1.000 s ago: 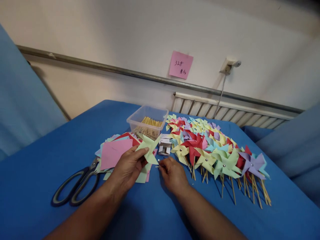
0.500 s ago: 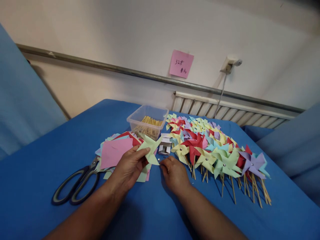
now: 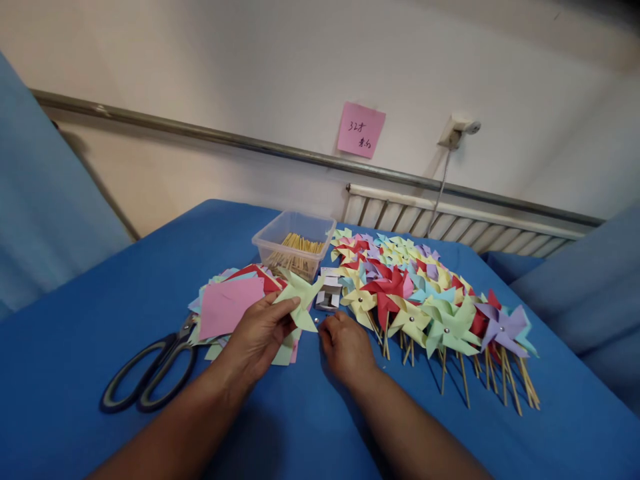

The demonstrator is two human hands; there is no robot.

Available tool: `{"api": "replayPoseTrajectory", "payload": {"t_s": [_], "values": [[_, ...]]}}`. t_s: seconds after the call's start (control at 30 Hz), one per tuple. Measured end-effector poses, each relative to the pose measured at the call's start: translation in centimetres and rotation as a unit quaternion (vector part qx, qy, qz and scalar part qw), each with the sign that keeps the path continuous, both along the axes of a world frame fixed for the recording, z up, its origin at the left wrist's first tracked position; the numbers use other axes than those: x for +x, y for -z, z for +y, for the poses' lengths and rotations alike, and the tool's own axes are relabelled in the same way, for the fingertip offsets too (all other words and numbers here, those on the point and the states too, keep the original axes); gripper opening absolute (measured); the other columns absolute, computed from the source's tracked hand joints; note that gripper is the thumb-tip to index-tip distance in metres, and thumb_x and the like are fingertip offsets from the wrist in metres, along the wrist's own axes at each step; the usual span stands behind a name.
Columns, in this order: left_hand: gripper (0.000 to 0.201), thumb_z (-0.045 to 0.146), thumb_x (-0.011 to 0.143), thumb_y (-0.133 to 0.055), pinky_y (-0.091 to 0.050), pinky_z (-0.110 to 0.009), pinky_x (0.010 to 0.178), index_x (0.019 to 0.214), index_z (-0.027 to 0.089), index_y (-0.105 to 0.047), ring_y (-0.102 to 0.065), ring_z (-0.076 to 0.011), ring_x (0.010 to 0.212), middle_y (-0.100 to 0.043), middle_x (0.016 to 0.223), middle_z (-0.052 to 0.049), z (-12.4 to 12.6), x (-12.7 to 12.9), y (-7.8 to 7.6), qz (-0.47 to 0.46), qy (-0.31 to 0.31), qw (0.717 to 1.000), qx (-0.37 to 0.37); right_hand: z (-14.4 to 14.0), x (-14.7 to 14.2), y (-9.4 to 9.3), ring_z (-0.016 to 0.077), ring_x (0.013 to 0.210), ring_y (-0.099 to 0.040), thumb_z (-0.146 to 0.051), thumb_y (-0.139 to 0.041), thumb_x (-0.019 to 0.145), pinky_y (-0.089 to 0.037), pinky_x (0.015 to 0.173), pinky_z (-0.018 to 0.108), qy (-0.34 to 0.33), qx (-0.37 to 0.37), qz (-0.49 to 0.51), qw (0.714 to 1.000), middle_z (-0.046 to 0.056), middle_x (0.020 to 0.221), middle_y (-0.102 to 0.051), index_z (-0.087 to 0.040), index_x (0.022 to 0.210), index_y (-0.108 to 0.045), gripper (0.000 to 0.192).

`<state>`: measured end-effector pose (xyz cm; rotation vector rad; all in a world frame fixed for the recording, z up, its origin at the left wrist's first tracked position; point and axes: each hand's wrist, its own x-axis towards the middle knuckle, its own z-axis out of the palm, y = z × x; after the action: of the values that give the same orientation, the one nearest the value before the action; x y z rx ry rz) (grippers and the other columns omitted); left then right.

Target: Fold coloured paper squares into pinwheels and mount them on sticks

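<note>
Both forearms are bare to the frame edge, no sleeves, rings or watch.

Black-handled scissors [image 3: 150, 373] are lying on the blue tablecloth [image 3: 75, 333] to the left of the hands. A clear tub of wooden sticks [image 3: 295, 250] is sitting beyond them. Finished pinwheels [image 3: 425, 300] are lying in rows to the right. A pink note [image 3: 361, 130] is hanging on the wall far beyond, with a radiator [image 3: 450, 223] running below it.

Blue table [image 3: 100, 320] carries scissors [image 3: 150, 373], paper squares [image 3: 230, 303], pinwheels [image 3: 425, 300], stick tub [image 3: 295, 250].
</note>
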<state>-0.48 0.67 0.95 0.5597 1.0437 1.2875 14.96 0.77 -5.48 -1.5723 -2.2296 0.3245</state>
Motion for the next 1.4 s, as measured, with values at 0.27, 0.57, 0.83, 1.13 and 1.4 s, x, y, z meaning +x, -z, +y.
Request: {"api": "replayPoseTrajectory", "payload": {"t_s": [0.27, 0.57, 0.83, 1.13, 1.4], "values": [[0.026, 0.017, 0.066, -0.077, -0.052, -0.025, 0.069, 0.092, 0.015, -0.07, -0.066, -0.0149, 0.064, -0.075, 0.08, -0.004, -0.1, 0.0, -0.1, 0.012, -0.002, 1.0, 0.017, 0.1, 0.9, -0.4, 0.0184, 0.087, -0.062, -0.018, -0.05, 0.091, -0.044, 0.073, 0.026, -0.041, -0.025, 0.044, 0.998, 0.006, 0.095, -0.066, -0.023, 0.095, -0.07, 0.022], [0.026, 0.019, 0.068, -0.077, -0.053, -0.026, 0.072, 0.092, 0.016, -0.071, -0.07, -0.0186, 0.074, -0.076, 0.084, -0.006, 0.0, -0.2, 0.3, 0.02, 0.01, 0.999, 0.023, 0.2, 1.0, -0.1, 0.0196, 0.087, -0.062, -0.021, -0.058, 0.085, -0.045, 0.077, 0.029, -0.023, -0.034, 0.083, 0.996, 0.005, 0.092, -0.066, -0.021, 0.094, -0.067, 0.012], [0.027, 0.016, 0.067, -0.077, -0.054, -0.024, 0.066, 0.093, 0.013, -0.07, -0.067, -0.0153, 0.063, -0.076, 0.081, -0.006, -0.1, 0.0, 0.1, 0.025, 0.002, 0.999, 0.02, -0.4, -0.7, -0.1, 0.0254, 0.084, -0.063, -0.023, -0.056, 0.084, -0.045, 0.073, 0.034, 0.022, -0.001, 0.016, 1.0, 0.009, 0.089, -0.066, -0.019, 0.088, -0.064, 0.01], [0.036, 0.017, 0.065, -0.078, -0.055, -0.026, 0.067, 0.099, 0.013, -0.069, -0.07, -0.0187, 0.069, -0.076, 0.083, -0.008, 0.0, 0.0, 0.3, 0.026, 0.001, 0.999, 0.019, -0.5, -1.1, -0.6, 0.0243, 0.083, -0.063, -0.021, -0.052, 0.086, -0.044, 0.071, 0.033, 0.043, 0.004, -0.003, 0.999, 0.011, 0.091, -0.067, -0.019, 0.089, -0.064, 0.012], [0.027, 0.016, 0.068, -0.077, -0.054, -0.024, 0.068, 0.094, 0.015, -0.07, -0.068, -0.0151, 0.065, -0.076, 0.082, -0.004, -0.1, 0.0, 0.2, 0.02, 0.005, 1.0, 0.021, 0.0, -0.3, -0.6, 0.0207, 0.081, -0.062, -0.019, -0.048, 0.092, -0.043, 0.068, 0.029, -0.001, -0.02, -0.009, 1.0, 0.008, 0.089, -0.067, -0.021, 0.088, -0.068, 0.021]]}}
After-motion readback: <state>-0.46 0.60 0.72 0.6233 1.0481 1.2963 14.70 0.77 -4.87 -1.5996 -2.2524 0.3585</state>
